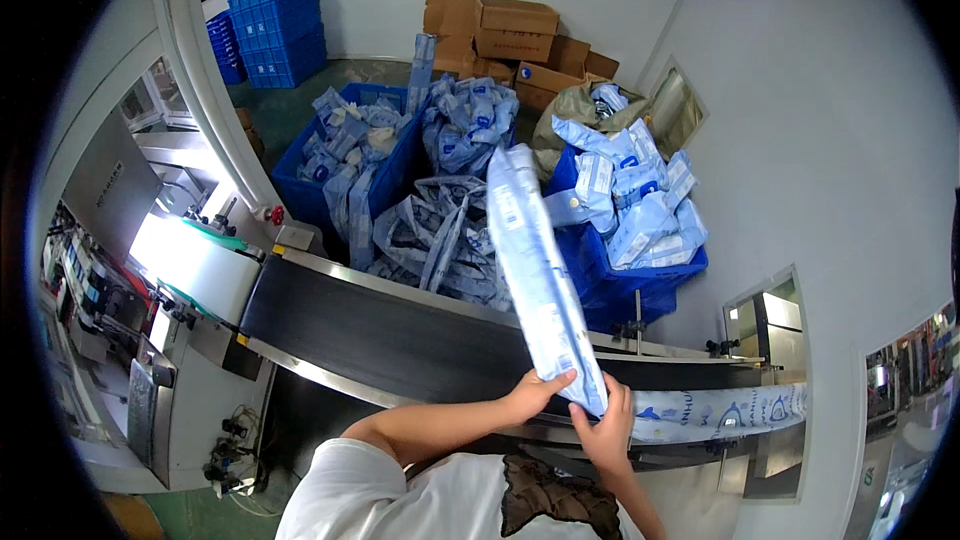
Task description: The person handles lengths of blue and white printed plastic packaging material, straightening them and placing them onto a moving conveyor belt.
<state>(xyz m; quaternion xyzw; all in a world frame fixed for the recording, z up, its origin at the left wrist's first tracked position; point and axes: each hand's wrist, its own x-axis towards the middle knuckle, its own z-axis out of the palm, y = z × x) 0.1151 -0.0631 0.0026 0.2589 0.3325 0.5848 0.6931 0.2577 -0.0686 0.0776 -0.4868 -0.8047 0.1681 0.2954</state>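
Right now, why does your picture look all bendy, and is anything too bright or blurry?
In the head view, the fisheye lens bends straight edges, so the black conveyor belt seems curved and the corners go dark; also in the head view, the white panel at left glares, and the long package looks slightly smeared, perhaps from moving.

The long package (pixel 535 280) looks like glossy, lightly creased plastic film. Smooth, mostly matt belting covers the conveyor (pixel 350 315), edged by bright metal rails (pixel 320 375). The stacked crates (pixel 275 15) are slightly shiny plastic; the cartons (pixel 515 32) are matt cardboard; the crumpled sack (pixel 547 145) looks dull, whether cloth or plastic cannot be told. The shirt (pixel 350 490) is matt cloth with a lacy panel (pixel 550 497).
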